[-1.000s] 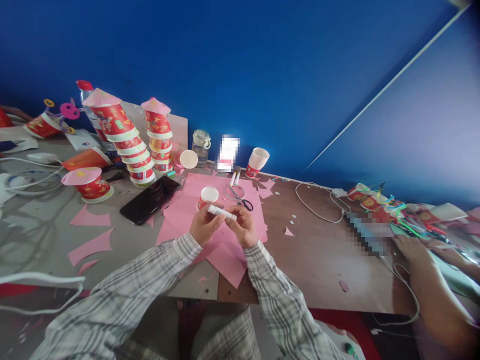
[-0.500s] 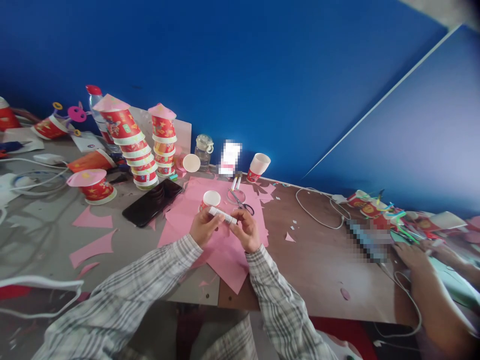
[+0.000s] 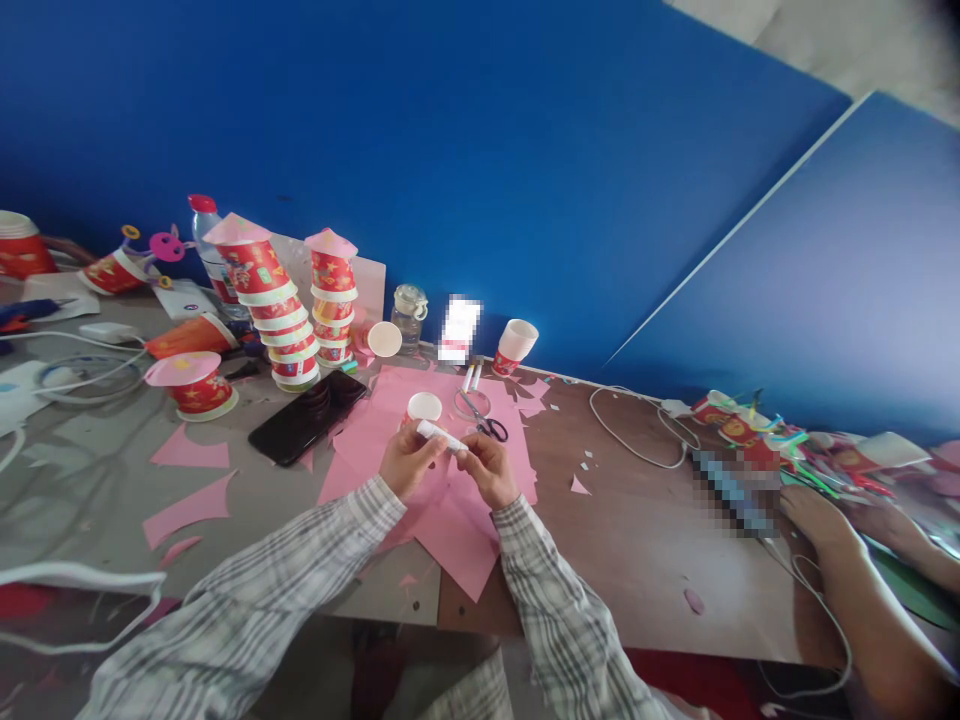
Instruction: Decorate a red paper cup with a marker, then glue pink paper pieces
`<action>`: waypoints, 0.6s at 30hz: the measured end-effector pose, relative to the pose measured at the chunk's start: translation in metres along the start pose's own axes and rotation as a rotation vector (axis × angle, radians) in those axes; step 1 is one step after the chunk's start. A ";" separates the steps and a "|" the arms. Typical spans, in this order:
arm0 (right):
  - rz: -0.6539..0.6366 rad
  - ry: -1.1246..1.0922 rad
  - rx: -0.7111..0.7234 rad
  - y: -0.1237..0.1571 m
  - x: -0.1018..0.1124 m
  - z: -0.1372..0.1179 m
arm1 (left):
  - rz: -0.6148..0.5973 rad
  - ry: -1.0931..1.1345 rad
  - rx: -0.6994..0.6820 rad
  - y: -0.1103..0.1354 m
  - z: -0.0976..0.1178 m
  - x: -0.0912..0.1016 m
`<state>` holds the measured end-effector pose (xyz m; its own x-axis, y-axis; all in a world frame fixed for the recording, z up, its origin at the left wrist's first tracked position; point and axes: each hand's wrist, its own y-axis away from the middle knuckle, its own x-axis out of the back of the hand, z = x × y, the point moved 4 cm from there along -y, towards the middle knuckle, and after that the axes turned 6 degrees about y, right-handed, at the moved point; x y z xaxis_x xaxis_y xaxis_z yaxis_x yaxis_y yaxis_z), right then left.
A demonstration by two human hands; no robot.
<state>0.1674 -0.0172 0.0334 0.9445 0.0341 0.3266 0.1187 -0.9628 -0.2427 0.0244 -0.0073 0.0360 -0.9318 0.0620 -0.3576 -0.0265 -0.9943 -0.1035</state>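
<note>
In my head view, the left hand (image 3: 405,465) and right hand (image 3: 493,470) both pinch the white tube (image 3: 441,436), held above the pink paper (image 3: 459,550). Its long axis runs crosswise, slanting lower toward the right. Fingers cover parts of it, and I can't read any print; the paper cup (image 3: 424,407) behind is partly hidden. Rightward, I see open brown counter (image 3: 615,550) with few scraps.

Table (image 3: 615,560), grey left, brown right | pink sheets (image 3: 461,562) | black phone (image 3: 307,420) | pink scraps (image 3: 190,508) | stacked cups (image 3: 287,345)
</note>
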 end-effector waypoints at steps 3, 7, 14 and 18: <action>-0.079 -0.121 -0.085 0.000 -0.008 0.004 | -0.012 0.020 -0.015 -0.001 0.000 0.000; -0.169 -0.311 -0.171 -0.001 -0.015 0.011 | -0.079 -0.009 -0.028 -0.001 0.000 -0.001; -0.300 -0.443 -0.228 -0.002 -0.011 0.012 | -0.114 -0.041 -0.044 0.000 -0.005 -0.002; -0.376 -0.382 -0.249 -0.001 -0.008 0.011 | -0.152 -0.058 -0.033 0.000 -0.007 -0.003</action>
<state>0.1631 -0.0131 0.0208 0.9002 0.4352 -0.0146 0.4352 -0.8982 0.0626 0.0298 -0.0066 0.0306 -0.9372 0.2057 -0.2818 -0.1577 -0.9703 -0.1836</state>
